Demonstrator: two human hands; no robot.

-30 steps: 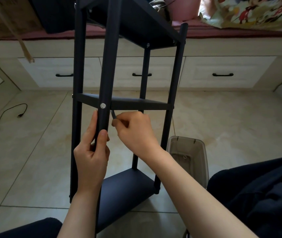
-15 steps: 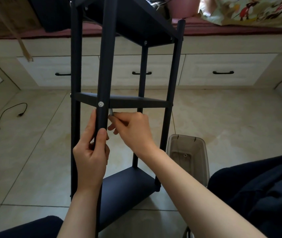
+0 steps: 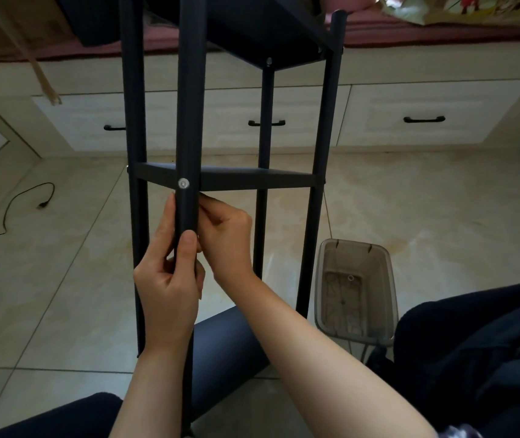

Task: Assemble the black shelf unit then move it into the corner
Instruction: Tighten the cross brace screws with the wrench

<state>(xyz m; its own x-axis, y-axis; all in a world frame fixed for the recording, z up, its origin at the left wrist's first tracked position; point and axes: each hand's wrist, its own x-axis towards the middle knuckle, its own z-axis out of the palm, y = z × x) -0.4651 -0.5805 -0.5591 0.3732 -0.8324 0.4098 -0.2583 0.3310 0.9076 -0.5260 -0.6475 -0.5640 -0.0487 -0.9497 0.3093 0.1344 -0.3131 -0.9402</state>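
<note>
Black metal makes up the shelf unit [image 3: 252, 180], which stands upright on the tiled floor [image 3: 62, 263], in front of a row of pale drawers [image 3: 426, 118]. Its nearest post [image 3: 189, 121] is gripped by the left hand [image 3: 170, 279], with the thumb laid up the front of the tube and the fingers curled round behind it, just under a silver screw [image 3: 183, 183] at the middle shelf. The right hand [image 3: 227, 238] is held touching the right side of the same post, its fingers bent and pinched together; whether something small is held between them cannot be told. A clear plastic bin [image 3: 355, 289] is seen on the floor just beside the right rear post. A black cable [image 3: 21, 203] lies well apart, toward the left edge of the floor.
</note>
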